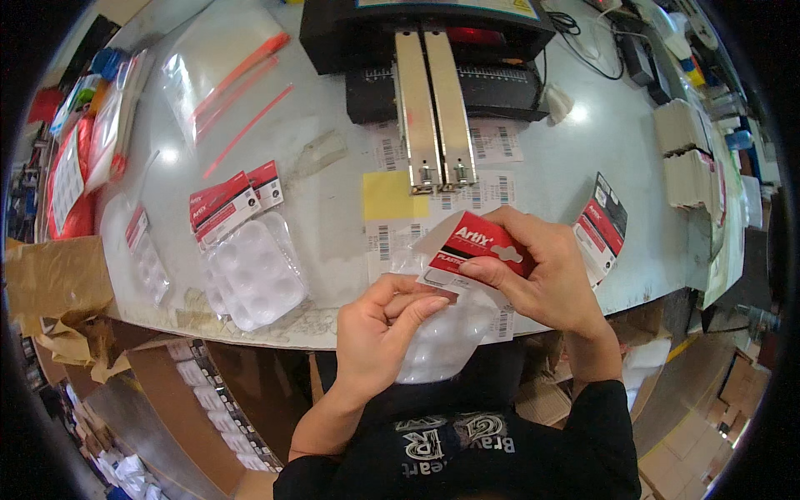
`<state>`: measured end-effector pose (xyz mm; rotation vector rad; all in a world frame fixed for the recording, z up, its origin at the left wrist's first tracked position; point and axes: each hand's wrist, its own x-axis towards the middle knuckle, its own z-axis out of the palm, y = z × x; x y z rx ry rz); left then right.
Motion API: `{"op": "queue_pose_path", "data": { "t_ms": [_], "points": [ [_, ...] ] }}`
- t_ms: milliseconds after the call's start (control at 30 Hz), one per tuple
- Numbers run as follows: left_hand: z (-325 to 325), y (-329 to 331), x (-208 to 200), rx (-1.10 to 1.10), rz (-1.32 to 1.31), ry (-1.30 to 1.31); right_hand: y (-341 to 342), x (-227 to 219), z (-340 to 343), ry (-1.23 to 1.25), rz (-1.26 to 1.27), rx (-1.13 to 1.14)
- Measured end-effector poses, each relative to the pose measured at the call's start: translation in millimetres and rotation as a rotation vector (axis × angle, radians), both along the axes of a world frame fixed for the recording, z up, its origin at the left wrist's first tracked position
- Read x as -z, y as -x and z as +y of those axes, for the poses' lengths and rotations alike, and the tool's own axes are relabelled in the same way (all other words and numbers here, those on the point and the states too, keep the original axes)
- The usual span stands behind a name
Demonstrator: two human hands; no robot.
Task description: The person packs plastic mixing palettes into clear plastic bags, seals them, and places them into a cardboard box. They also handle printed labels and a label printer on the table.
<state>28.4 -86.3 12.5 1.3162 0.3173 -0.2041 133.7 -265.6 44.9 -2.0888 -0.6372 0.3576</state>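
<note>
A red, black and white folded header card [471, 242] with a hanging hole is in my right hand [554, 271], thumb in front and fingers behind. Below the card hangs a clear bag with a white plastic paint palette [442, 342] in it, over the table's near edge. My left hand [375, 329] pinches the bag's top at the card's lower left corner, thumb and fingertips together. Just beyond my hands, two metal arms [433, 108] reach out from a black machine [425, 37].
Bagged palettes with red header cards [254, 271] lie at the left, with a smaller bagged one [148, 258] beside them. Loose header cards [602, 227] rest at the right. A yellow paper [392, 196] and barcode sheets lie beneath the arms. Card stacks [690, 175] stand far right.
</note>
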Motion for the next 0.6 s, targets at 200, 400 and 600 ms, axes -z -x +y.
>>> {"op": "queue_pose_path", "data": {
  "t_ms": [200,400,600],
  "points": [
    [4,1,6,-0.041,0.031,-0.028,-2,-1,13,0.003,0.09,-0.04],
    [-2,4,4,-0.048,0.019,-0.17,1,-1,10,0.056,0.092,-0.117],
    [-1,3,2,-0.186,-0.065,-0.431,-6,3,2,-0.025,-0.07,-0.019]
  ]
}}
